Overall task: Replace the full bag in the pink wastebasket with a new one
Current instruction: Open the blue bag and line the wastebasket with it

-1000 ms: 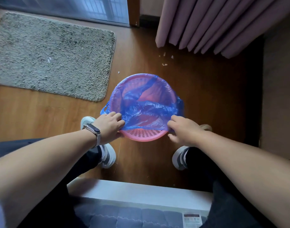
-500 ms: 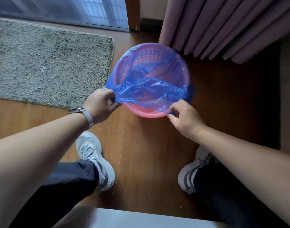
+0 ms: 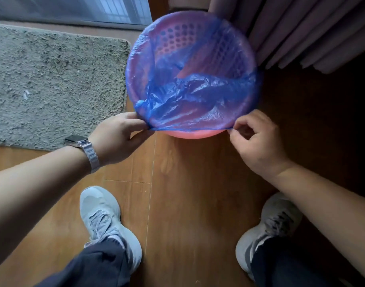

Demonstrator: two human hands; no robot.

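Observation:
The pink perforated wastebasket (image 3: pixel 195 135) stands on the wooden floor, seen from above. A thin blue bag (image 3: pixel 189 94) lines it, its mouth stretched over the rim on the far and side edges and its body crumpled inside. My left hand (image 3: pixel 119 137) pinches the bag's edge at the near left of the rim. My right hand (image 3: pixel 258 141) pinches the same edge at the near right. Between the two hands the edge is pulled taut across the near rim.
A grey shaggy mat (image 3: pixel 53 85) lies on the floor to the left. Mauve curtains (image 3: pixel 301 32) hang behind the basket at the right. A glass door (image 3: pixel 74 9) runs along the top left. My two grey shoes (image 3: pixel 109 222) (image 3: pixel 268 230) stand below on the floor.
The view has drawn closer to the basket and the white furniture edge at the bottom is gone. Both hands have spread apart, pulling the bag's near edge taut over the rim.

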